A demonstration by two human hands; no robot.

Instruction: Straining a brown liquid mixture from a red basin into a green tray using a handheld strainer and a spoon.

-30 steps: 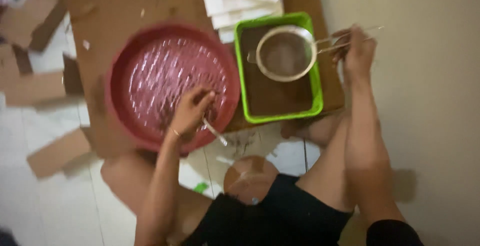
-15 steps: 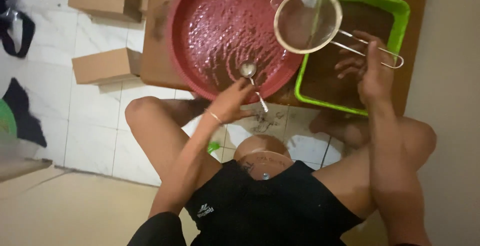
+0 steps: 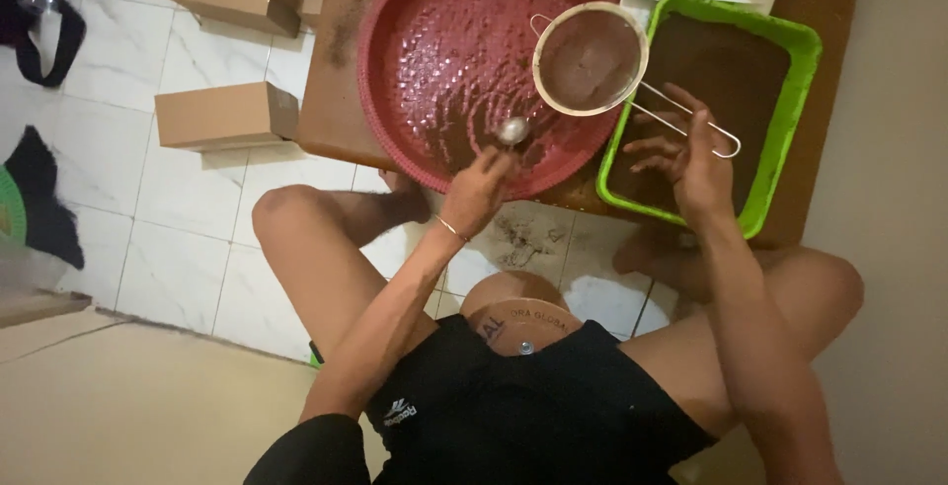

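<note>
Two hands are at work over the red basin [image 3: 415, 31], which is taken as the landmark. The left hand [image 3: 479, 187] is closed round the handle of a metal spoon [image 3: 512, 131] at the basin's near rim; the spoon's long axis runs from the fingers away from the body, and its bowl is seen just inside that rim, above brown powder on the dimpled floor. The right hand [image 3: 691, 154] is held half open to the right of the basin, its fingers curled about the wire handle of a round mesh sieve [image 3: 590, 58]. The sieve's handle runs from this hand up and left, so the mesh is carried over the basin's right rim. Under the right hand, touching the basin's right side, a green tray [image 3: 790, 120] of brown powder is set. Left of the basin, cardboard boxes [image 3: 222, 115] are strewn on the white tiles.
</note>
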